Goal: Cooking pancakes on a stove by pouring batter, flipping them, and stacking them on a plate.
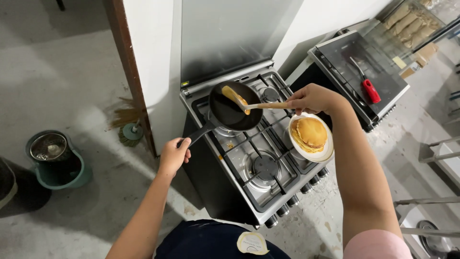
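Observation:
My left hand [174, 154] grips the long handle of a black frying pan [230, 112] that sits on the back left burner of a steel gas stove [254, 158]. My right hand [311, 99] holds a wooden spatula [261, 105] by its handle, and the blade lies in the pan under a thin strip of yellow batter [233, 97]. Just below my right hand a white plate [327, 152] with a stack of golden pancakes [309, 134] rests on the stove's right side.
The raised stove lid [225, 38] stands behind the pan. A second cooker [364, 72] to the right carries a red-handled tool [370, 90]. On the floor at left stand a green bin [57, 165] and a small broom [129, 129]. Control knobs [297, 199] line the stove's front.

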